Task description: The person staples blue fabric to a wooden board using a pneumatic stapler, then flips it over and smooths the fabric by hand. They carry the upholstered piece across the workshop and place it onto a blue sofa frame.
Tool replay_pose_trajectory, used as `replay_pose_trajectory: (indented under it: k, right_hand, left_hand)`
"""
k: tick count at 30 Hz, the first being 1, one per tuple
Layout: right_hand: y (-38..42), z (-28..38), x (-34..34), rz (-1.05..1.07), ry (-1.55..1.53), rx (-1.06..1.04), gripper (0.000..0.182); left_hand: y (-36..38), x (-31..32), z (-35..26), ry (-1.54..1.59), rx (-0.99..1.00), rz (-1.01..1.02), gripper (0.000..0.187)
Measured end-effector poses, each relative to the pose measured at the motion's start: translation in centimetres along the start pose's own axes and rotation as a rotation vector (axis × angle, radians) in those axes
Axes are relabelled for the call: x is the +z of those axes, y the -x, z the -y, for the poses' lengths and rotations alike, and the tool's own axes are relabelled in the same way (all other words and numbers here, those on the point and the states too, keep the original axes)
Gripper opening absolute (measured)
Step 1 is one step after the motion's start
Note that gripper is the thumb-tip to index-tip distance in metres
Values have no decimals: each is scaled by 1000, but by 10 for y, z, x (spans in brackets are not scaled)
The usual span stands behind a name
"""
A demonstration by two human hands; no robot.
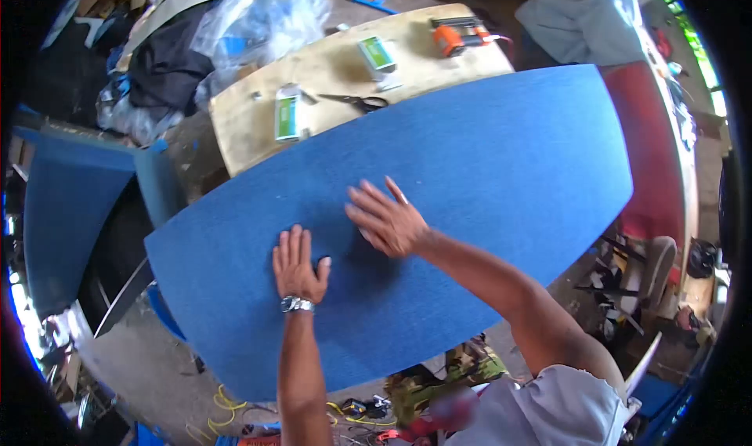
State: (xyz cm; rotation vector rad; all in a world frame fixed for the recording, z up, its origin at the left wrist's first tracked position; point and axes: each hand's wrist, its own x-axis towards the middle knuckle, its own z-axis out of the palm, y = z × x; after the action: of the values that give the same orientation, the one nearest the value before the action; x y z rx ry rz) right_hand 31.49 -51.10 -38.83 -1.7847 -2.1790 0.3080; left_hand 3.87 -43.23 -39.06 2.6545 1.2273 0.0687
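A large blue fabric-covered panel [486, 172] lies across a pale wooden board. My left hand [299, 267], with a metal watch [297, 303] at the wrist, rests flat on the panel with its fingers stretched out. To its right my right hand [386, 219] is spread over the middle of the panel, slightly blurred, with its thumb and fingers apart. Neither hand holds anything. A few small light specks show on the blue surface near the hands.
On the wooden board [251, 113] are scissors [368, 102], two green-and-white boxes [287, 115] and an orange tool [450, 40]. Clear plastic [262, 19] lies at the back left, a red panel [644, 148] at the right. Yellow cable [222, 403] lies on the floor.
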Motion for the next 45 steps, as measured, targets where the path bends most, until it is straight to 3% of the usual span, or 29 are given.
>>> replay_pose_trajectory:
  k: [3, 4, 6, 9, 14, 18, 22, 24, 28, 30, 36, 38, 39, 40, 43, 44, 45]
  right_hand:
    - [174, 15, -8, 247, -38, 107, 57]
    - [212, 12, -19, 380, -27, 141, 59]
    - [250, -10, -22, 405, 33, 203, 61]
    - [219, -82, -40, 317, 75, 249, 62]
    - [108, -213, -82, 103, 122, 386, 61]
    - [28, -318, -105, 39, 232, 456, 61]
    - [-37, -420, -85, -176, 388, 557, 67]
    - [-62, -481, -69, -344, 255, 472, 72]
    - [-85, -575, -44, -271, 556, 395, 80]
    - [-94, -589, -57, -61, 469, 490, 80]
    - [-98, -620, -62, 78, 495, 515, 75]
    - [-113, -548, -94, 322, 554, 677, 69]
    - [-91, -562, -85, 260, 569, 506, 50]
    - [-59, -638, -33, -191, 547, 33, 37]
    - [-81, -478, -135, 321, 485, 390, 30]
    - [-72, -479, -137, 289, 431, 399, 35]
    - [-57, -488, -140, 209, 518, 236, 34]
  left_hand:
    - [11, 10, -6, -71, -28, 5, 78]
    - [3, 13, -10, -109, -34, 2, 80]
    - [-17, 11, -39, -141, -55, 15, 87]
    - [-74, 24, -85, -119, -6, -19, 90]
    - [-150, 38, -141, -146, -178, -72, 89]
    - [-156, 51, -136, -137, -188, -106, 87]
    - [-161, 46, -137, -114, -221, -35, 87]
    - [-160, 46, -132, -100, -223, -3, 87]
    - [-157, 53, -124, -34, -224, -25, 87]
    - [-157, 54, -124, -12, -235, -30, 87]
    - [-153, 59, -121, 11, -255, -75, 88]
    - [-156, 56, -121, 8, -246, -50, 87]
    - [-157, 54, -124, -9, -260, -46, 86]
    - [-158, 51, -125, -13, -254, -52, 86]
    - [-160, 48, -130, -55, -217, -72, 83]
    - [-159, 48, -132, -53, -207, -84, 81]
    - [-159, 48, -133, -57, -205, -98, 80]
